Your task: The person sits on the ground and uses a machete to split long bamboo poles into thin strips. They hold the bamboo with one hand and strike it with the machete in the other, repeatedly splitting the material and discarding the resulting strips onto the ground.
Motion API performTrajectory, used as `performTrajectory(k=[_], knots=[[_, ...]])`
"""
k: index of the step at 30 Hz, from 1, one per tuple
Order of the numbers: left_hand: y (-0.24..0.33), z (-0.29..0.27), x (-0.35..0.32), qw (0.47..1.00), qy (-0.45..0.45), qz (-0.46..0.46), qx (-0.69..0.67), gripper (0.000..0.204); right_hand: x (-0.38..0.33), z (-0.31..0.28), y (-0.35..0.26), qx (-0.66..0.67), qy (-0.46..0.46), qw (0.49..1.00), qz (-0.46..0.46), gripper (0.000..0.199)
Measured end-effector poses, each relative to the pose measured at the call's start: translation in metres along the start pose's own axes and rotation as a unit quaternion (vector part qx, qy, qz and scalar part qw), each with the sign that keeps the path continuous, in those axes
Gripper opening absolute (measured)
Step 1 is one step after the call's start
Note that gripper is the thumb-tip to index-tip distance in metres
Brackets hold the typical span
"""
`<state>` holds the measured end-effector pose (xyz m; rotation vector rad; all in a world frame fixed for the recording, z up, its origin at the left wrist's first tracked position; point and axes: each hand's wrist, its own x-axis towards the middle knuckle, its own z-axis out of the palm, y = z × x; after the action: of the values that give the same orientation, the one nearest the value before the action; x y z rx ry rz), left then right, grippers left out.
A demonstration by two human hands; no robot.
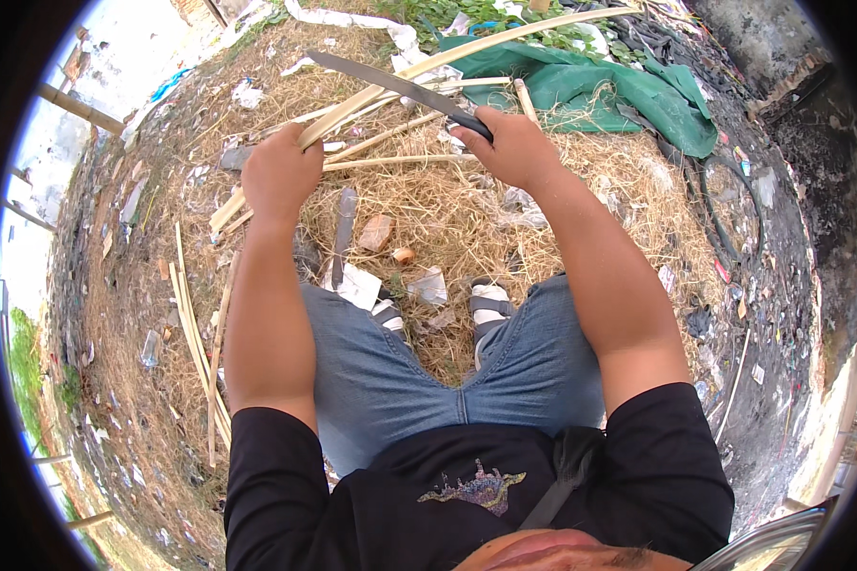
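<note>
Paring, seemingly: left hand (284,173) clenching a long pale bamboo strip (467,49), right hand (516,150) grasping a black-handled steel knife (415,92); next stroke probably wants steadiness.

- Black short-sleeved T-shirt (381,509) at the near side, its left sleeve (271,466) and right sleeve (671,447) plain.
- Speckled multicolour chest print (476,488), wide and low with spiky upward points (rather like a splash).
- Dark strap (552,490) slanting across the shirt, right of the print.
- Faded blue denim jeans (390,371).
- Farther off, white socks (490,292) under grey sandal straps (491,307).
- Left hand (284,176) and right hand (519,152), both bare.
</note>
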<state>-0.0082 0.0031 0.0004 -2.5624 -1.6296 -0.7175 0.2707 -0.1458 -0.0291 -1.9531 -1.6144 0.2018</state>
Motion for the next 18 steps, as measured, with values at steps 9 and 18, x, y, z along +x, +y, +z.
performTrajectory(k=[9,18], knots=[[0.007,-0.008,-0.002,0.999,-0.032,-0.011,-0.034,0.026,0.009,0.004,0.017,-0.073,0.078,0.994,-0.013,0.028],[-0.002,0.001,-0.004,0.999,-0.033,0.018,0.005,0.027,0.004,0.019,-0.006,-0.116,0.068,0.988,-0.076,0.025]])
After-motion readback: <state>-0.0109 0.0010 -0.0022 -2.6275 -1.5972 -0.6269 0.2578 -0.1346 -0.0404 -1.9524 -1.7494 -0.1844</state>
